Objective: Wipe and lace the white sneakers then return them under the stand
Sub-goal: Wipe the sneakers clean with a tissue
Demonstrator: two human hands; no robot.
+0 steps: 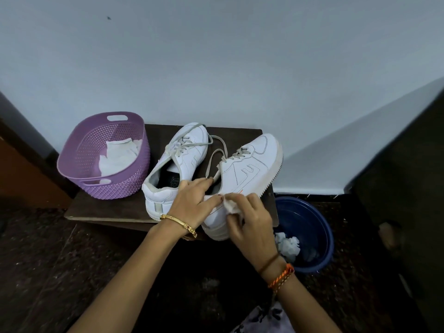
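A low dark stand (108, 207) is seen against a pale wall, with a purple basket (125, 181) on its left part and two white sneakers on its right part. A blue bucket (322, 236) sits on the floor just right of the stand, with crumpled white tissue inside.

The left sneaker (182, 159) lies flat, heel near, toe far. The right sneaker (249, 169) is tipped onto its side at the stand's right edge, its long axis running from the near heel, under the hands, up and right to the far toe. Its laces are loose and partly threaded.

Both hands are together at the heel end of this right sneaker. The left hand (192, 203) is laid on it with fingers fairly straight, steadying it. The right hand (249, 219) is curled round a small white wipe (230, 206), pressed against the shoe's side near the heel; the exact contact is partly hidden. Unwiped length appears to lie farther away, toward the toe, so the wiping hand is the nearer one for that stroke.
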